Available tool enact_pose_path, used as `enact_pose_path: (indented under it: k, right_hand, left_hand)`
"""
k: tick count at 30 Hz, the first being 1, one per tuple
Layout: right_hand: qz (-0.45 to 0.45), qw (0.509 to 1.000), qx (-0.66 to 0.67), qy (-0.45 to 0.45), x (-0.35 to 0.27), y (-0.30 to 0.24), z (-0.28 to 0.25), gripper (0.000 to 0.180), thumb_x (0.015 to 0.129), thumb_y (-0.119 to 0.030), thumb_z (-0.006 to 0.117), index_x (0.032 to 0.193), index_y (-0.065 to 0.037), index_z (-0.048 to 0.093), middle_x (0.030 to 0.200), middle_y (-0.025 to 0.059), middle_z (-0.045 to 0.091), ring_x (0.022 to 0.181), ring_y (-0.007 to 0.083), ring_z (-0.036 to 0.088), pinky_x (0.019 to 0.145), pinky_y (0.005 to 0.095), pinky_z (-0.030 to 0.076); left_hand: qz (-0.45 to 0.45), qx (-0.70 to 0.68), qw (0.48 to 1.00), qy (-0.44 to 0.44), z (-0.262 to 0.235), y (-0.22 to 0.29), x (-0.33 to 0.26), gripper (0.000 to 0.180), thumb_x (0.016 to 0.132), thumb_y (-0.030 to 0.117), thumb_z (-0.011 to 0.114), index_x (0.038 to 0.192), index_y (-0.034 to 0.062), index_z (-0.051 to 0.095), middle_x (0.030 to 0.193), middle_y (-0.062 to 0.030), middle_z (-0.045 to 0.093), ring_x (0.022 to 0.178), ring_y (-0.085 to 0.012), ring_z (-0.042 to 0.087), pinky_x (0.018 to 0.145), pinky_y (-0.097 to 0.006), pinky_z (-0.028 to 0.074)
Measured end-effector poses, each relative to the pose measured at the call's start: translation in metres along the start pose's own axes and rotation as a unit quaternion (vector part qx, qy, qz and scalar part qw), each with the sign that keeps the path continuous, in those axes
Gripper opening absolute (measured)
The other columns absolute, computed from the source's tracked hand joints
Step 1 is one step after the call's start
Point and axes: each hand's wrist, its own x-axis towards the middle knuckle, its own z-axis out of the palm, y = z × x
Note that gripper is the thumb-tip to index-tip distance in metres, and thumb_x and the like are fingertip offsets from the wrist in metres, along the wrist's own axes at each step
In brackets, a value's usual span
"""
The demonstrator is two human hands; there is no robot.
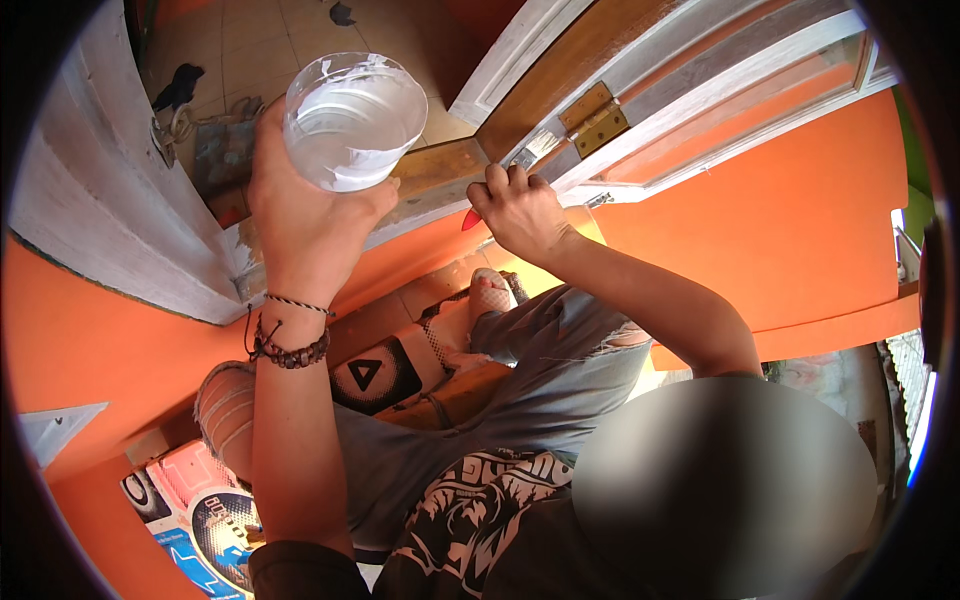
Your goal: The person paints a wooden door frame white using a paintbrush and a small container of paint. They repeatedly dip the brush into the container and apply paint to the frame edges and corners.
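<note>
My left hand (312,205) is wrapped around a clear plastic cup (355,122) with white paint inside and smeared on its walls. It holds the cup up near the opening. To the right, my right hand (522,212) is closed on a paintbrush (541,148), its red handle end poking out below my fist. The brush head lies against the brown wooden frame (535,95), just left of a brass-coloured hinge (597,118). Beyond that hinge is a panel (700,110) with patchy white paint and a glass pane. Fingers partly hide the brush.
A white-painted door leaf (120,190) stands at the left. Between the two sides runs a wood-and-white sill (430,175). Tiled floor (265,45) with dark cloth (178,87) lies beyond it. An orange wall (740,230) is at the right. Below are my legs and a sandalled foot (490,292).
</note>
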Motion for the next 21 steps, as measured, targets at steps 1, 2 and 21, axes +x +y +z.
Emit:
enact_pose_path:
  k: [1,2,21]
  right_hand:
    - [0.001,1.000,-0.010,-0.006,0.003,0.004,0.004,0.022,0.079,-0.016,0.063,0.099,-0.007,0.061,0.095,0.0104,0.054,0.079,0.0247,0.061,0.056,0.0354,0.056]
    - [0.002,1.000,-0.020,-0.013,0.005,0.006,0.009,0.022,0.079,-0.016,0.063,0.099,-0.006,0.062,0.094,0.0105,0.054,0.078,0.0247,0.062,0.056,0.0355,0.055]
    - [0.130,0.972,0.183,-0.077,0.016,-0.017,0.039,0.021,0.088,-0.010,0.056,0.105,0.001,0.060,0.097,0.0202,0.063,0.081,0.0352,0.071,0.063,0.0436,0.060]
  left_hand:
    - [0.004,0.002,1.000,0.000,0.000,-0.001,0.000,0.081,0.059,0.002,0.084,0.133,0.0007,0.050,0.121,-0.0135,0.066,0.112,-0.0242,0.065,0.098,-0.036,0.051]
    - [0.008,0.004,1.000,0.001,0.000,-0.002,0.001,0.081,0.059,0.002,0.084,0.132,0.0007,0.050,0.121,-0.0135,0.066,0.112,-0.0244,0.065,0.098,-0.036,0.051]
    - [-0.017,-0.014,1.000,-0.004,0.000,-0.006,0.001,0.081,0.058,0.002,0.084,0.132,0.0012,0.051,0.121,-0.0119,0.065,0.112,-0.0230,0.064,0.098,-0.035,0.051]
